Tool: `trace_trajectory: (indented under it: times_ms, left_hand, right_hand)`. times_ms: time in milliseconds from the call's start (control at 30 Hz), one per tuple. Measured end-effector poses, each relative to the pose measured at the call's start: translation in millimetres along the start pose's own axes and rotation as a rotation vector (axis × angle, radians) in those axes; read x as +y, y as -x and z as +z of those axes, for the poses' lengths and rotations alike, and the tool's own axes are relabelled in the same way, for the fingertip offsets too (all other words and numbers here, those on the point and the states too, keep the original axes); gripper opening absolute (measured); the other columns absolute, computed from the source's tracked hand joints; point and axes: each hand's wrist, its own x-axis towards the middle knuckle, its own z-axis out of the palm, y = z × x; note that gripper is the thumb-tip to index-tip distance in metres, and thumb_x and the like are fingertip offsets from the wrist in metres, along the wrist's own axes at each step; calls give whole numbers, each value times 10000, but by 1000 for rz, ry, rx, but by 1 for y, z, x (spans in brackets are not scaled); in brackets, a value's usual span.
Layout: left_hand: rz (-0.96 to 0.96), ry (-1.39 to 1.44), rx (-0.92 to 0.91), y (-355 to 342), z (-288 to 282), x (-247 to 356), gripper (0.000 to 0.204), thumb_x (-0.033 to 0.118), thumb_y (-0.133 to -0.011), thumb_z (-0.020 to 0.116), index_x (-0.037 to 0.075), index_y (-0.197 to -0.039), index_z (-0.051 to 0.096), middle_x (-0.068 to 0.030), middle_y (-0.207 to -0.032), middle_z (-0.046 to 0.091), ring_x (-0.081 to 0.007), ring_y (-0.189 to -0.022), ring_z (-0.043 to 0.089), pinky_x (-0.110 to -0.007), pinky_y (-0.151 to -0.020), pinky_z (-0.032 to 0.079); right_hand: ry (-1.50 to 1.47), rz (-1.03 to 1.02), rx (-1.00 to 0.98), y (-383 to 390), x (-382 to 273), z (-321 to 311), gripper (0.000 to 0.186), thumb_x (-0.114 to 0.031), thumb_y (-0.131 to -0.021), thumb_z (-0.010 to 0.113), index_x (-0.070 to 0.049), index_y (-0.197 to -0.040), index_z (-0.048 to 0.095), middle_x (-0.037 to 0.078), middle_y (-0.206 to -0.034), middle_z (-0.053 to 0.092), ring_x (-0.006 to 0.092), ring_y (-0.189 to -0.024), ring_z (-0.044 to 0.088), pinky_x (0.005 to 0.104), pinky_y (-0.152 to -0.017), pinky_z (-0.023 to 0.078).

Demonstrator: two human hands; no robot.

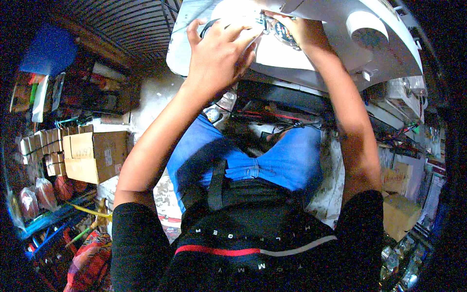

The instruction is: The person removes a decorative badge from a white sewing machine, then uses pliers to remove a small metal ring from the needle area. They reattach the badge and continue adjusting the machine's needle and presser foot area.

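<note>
Near the top of the head view, my left hand (219, 56) is curled over a brightly lit white surface (272, 57), its fingers closed around something mostly hidden, with a dark curved piece (208, 28) showing behind them. My right hand (311, 36) reaches in from the right, fingertips closed on a small metal piece (264, 23). That piece adjoins a round metal object with a dark face (283, 32), perhaps a wristwatch. A white cylindrical fitting (365, 29) projects from the same white housing, to the right of my hands.
Cardboard boxes (95, 155) and bagged items (44, 199) sit on the left, with red cloth (90, 263) below. More cardboard (399, 214) is low on the right. A wire grille (124, 24) fills the upper left. My jeans-clad legs (296, 155) are below the white surface, near cables.
</note>
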Motion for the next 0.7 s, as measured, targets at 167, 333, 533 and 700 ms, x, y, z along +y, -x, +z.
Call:
trace_trajectory:
  times_ms: [167,333,533,700]
  left_hand:
    - [-22,35,-34,1,-6,5,370,277,-823,624,250,-1192,620,42,-1214,584,-145,-1100,534,-449,-977,188]
    - [-62,79,-22,6,-4,8,467,276,-821,631,253,-1280,552,21,-1226,584,-153,-1108,537,-428,-978,195]
    - [-83,137,-16,7,-4,9,476,276,-801,637,249,-1271,566,11,-1189,589,-177,-1105,532,-463,-999,166]
    - [-110,172,-7,9,-5,10,530,241,-771,651,282,-1291,560,5,-1163,607,-194,-1093,539,-455,-992,169]
  right_hand:
    - [-14,4,7,-4,2,3,490,-357,-819,664,-53,-1193,576,143,-1142,620,282,-1058,581,391,-923,449]
    - [-21,6,8,-7,5,5,485,-351,-821,661,-52,-1193,575,143,-1143,620,281,-1060,581,390,-925,448]
    - [-24,-1,16,-17,9,9,479,-344,-824,657,-49,-1193,574,143,-1144,620,281,-1062,580,389,-927,447]
    - [-29,-6,16,-22,9,12,475,-337,-826,654,-48,-1194,573,144,-1144,619,280,-1064,580,387,-929,445]
